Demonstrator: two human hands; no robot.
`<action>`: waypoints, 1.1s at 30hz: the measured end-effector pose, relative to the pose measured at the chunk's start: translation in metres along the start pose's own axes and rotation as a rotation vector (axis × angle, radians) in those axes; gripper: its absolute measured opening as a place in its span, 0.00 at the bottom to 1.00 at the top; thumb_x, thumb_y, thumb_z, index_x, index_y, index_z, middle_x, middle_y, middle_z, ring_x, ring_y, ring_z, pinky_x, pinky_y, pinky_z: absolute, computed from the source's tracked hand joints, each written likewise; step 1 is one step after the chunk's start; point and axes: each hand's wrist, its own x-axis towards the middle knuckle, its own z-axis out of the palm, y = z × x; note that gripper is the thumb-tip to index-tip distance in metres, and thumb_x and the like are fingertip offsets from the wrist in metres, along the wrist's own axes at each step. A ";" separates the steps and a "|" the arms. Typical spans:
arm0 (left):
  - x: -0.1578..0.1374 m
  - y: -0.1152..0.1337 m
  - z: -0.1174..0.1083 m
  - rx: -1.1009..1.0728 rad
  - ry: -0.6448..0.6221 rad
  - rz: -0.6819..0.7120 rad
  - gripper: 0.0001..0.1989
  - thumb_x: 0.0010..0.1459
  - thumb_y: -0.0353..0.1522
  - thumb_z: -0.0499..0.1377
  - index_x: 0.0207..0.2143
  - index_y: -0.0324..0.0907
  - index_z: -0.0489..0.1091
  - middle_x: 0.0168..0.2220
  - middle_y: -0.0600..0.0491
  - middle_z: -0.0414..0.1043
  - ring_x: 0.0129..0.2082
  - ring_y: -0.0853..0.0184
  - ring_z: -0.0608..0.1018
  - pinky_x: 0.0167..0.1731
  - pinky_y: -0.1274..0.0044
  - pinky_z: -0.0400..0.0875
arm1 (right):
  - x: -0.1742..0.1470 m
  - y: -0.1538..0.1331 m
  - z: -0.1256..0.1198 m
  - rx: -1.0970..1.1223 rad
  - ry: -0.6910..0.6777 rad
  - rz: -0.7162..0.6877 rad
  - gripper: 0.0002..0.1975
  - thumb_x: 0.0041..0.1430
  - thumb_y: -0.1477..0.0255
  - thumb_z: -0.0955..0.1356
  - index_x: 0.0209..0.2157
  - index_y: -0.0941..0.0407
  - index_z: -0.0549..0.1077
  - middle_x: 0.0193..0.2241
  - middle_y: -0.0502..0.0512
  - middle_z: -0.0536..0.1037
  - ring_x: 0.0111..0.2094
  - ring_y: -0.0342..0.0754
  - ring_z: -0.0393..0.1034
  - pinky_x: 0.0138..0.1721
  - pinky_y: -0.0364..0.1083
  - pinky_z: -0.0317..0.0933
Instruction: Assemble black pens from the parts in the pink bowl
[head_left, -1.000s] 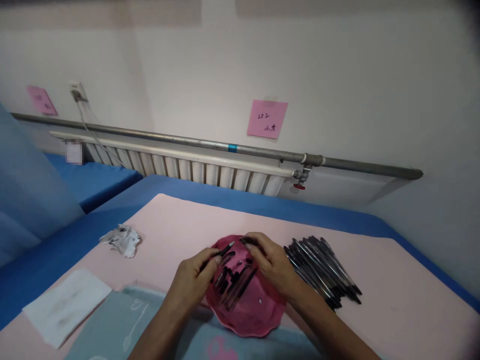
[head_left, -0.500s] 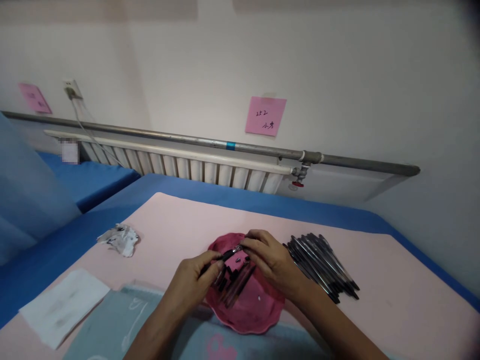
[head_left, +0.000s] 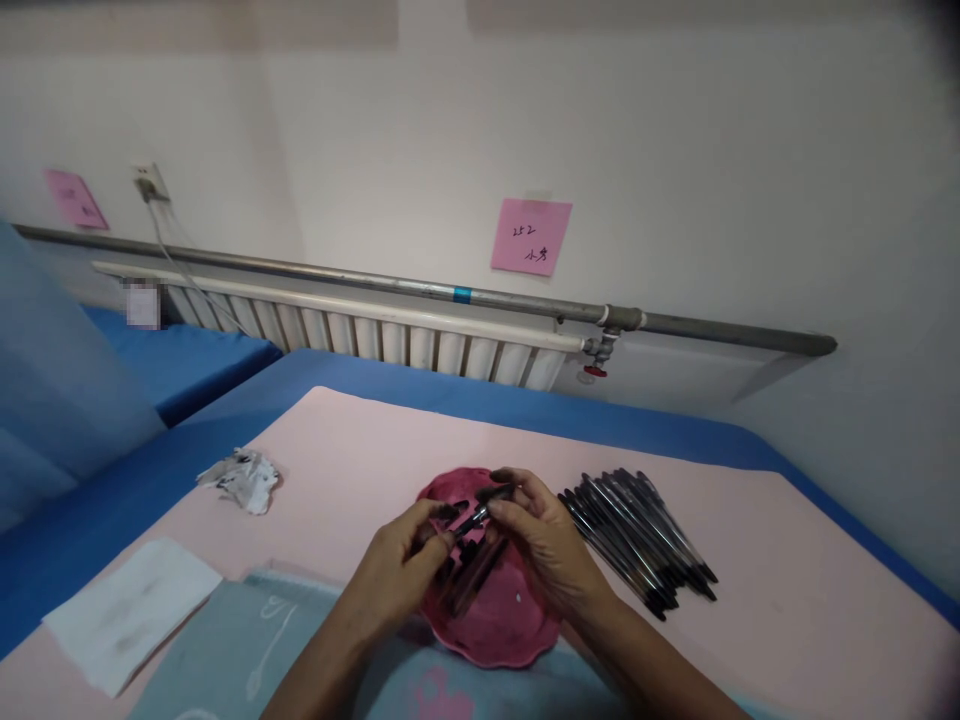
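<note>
Over a pink wavy-rimmed dish [head_left: 517, 645], both hands hold a pen [head_left: 471, 520] with black and clear parts. My left hand [head_left: 397, 570] pinches its lower left end between thumb and fingers. Closed round the upper right end is my right hand [head_left: 551, 545], which hides that end. Dark smudges show on the fingertips. Several black and dark pen parts [head_left: 476, 580] lie in the dish beneath the fingers. To the right, a pile of clear-barrelled pens with black ends [head_left: 645, 540] lies side by side.
A crumpled tissue [head_left: 251, 482] and a smudged white sheet [head_left: 131, 615] lie at the left on the pink tabletop [head_left: 360, 430]. Grey-blue cloth [head_left: 247, 640] covers the near edge. Behind are a radiator [head_left: 420, 345] and pipe [head_left: 337, 270] along the wall.
The pen has shifted slightly right and steepened. My right hand has turned so its thumb shows along the pen. One more pen now lies at the pile's left side.
</note>
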 end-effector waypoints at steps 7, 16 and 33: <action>0.004 -0.004 0.012 -0.250 0.052 -0.056 0.16 0.54 0.33 0.51 0.44 0.39 0.69 0.36 0.50 0.76 0.36 0.64 0.76 0.37 0.74 0.68 | -0.011 0.013 0.011 0.038 -0.063 0.110 0.18 0.43 0.70 0.73 0.38 0.53 0.70 0.26 0.46 0.74 0.22 0.42 0.66 0.27 0.42 0.60; -0.003 0.003 0.015 -0.225 0.132 0.011 0.19 0.53 0.41 0.56 0.45 0.42 0.69 0.38 0.50 0.76 0.42 0.60 0.76 0.40 0.72 0.69 | -0.029 -0.007 -0.007 -0.236 0.071 -0.146 0.12 0.50 0.67 0.69 0.38 0.54 0.72 0.31 0.50 0.76 0.33 0.46 0.70 0.36 0.45 0.62; -0.017 0.006 0.009 -0.153 0.211 0.030 0.23 0.45 0.46 0.59 0.39 0.40 0.71 0.26 0.53 0.75 0.26 0.63 0.75 0.26 0.74 0.69 | -0.022 -0.079 -0.165 -1.559 0.473 -0.216 0.11 0.51 0.74 0.63 0.33 0.60 0.76 0.33 0.62 0.77 0.38 0.54 0.71 0.41 0.48 0.61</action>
